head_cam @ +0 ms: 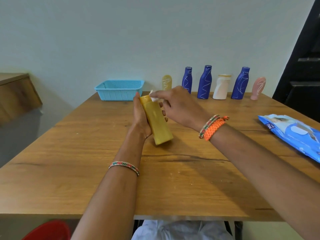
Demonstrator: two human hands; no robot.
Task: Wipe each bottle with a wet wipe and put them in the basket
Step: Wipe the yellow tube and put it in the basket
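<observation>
My left hand (pixel 141 116) grips the yellow bottle (pixel 156 121), tilted over the counter (pixel 86 144). My right hand (pixel 176 105) pinches the wet wipe (pixel 153 97) against its cap. Wiping underway; next, the basket (pixel 119 90) beyond my left hand.

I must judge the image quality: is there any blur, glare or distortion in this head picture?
Head view: wide-angle bending curves the wooden table edges; soft overall, the small white wet wipe smeared; even light, faint shadows, no strong glare.
</observation>
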